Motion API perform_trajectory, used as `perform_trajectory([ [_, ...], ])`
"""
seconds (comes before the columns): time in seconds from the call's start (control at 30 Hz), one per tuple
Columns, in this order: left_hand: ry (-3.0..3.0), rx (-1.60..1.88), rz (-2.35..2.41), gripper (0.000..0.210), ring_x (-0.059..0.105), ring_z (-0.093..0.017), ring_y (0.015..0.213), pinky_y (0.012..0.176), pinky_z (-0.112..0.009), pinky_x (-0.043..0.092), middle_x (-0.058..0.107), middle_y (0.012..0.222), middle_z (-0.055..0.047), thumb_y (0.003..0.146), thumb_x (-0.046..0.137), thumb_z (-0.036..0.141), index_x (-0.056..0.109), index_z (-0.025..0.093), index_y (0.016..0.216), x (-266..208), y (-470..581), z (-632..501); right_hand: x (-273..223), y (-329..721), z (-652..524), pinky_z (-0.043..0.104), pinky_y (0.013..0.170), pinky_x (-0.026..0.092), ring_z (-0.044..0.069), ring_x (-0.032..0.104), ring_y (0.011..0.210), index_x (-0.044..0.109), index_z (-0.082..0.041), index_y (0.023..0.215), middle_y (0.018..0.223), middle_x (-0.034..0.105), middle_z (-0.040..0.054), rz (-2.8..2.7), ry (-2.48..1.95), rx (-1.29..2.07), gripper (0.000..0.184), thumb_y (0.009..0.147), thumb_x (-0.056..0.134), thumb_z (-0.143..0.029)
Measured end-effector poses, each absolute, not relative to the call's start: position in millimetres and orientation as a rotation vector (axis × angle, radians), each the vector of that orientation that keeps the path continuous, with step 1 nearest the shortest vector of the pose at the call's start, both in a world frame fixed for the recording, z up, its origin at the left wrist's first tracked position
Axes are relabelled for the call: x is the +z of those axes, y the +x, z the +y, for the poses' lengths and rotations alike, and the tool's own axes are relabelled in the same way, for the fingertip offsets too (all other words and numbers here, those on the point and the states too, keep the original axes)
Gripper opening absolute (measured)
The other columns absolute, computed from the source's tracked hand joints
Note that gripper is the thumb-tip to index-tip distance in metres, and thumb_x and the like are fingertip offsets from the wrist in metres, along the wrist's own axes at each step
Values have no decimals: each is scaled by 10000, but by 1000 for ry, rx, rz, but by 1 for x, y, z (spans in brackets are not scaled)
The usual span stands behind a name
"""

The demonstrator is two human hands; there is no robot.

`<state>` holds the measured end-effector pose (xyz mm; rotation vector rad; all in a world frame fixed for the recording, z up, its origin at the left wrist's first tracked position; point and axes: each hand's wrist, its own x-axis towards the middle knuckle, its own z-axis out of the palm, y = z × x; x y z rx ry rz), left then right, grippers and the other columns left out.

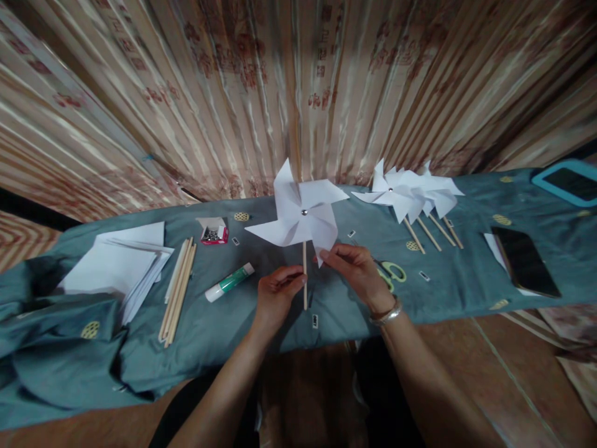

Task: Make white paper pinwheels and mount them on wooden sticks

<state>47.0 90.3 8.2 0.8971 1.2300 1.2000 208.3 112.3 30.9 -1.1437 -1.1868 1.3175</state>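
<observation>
A white paper pinwheel (291, 214) with a silver pin at its centre stands upright above the cloth in front of me. Its wooden stick (305, 274) is pinched between the thumb and fingers of my left hand (278, 294). My right hand (354, 269), with a silver bracelet at the wrist, pinches the tip of the lower right blade. Green-handled scissors (394, 274) lie just beyond that hand, partly hidden by it. Left of my left hand rests a green and white glue stick (229, 282).
Several finished pinwheels (415, 193) lie overlapped at the back right. A small box of pins (214, 231), wooden sticks (178, 292) and white paper sheets (116, 261) are on the left. A phone (525, 261) and a blue-framed object (569, 182) lie right. A curtain (298, 93) hangs behind.
</observation>
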Motion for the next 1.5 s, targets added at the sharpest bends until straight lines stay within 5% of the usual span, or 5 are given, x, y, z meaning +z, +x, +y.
perform_trajectory([
  [0.87, 942, 1184, 1195, 153, 654, -150, 691, 694, -257, 518, 736, 736, -23, 600, 773, 227, 775, 194, 749, 5, 48, 90, 30, 202, 107, 238, 568, 426, 113, 538, 586, 720, -178, 634, 621, 670, 2, -1369, -1182, 1323, 354, 733, 718, -518],
  [1.2, 907, 1140, 1215, 185, 651, -150, 704, 701, -264, 519, 725, 729, -13, 564, 782, 261, 775, 204, 740, 7, 48, 89, 41, 241, 120, 249, 561, 426, 114, 522, 553, 696, -192, 580, 604, 673, 14, -1050, -1292, 847, 330, 752, 712, -473],
  [1.5, 940, 1112, 1211, 174, 654, -154, 707, 687, -262, 523, 734, 747, -23, 566, 784, 266, 773, 197, 725, 7, 48, 86, 38, 254, 127, 318, 749, 516, 167, 651, 772, 740, -208, 882, 848, 735, 32, -981, -1336, 581, 252, 739, 728, -416],
])
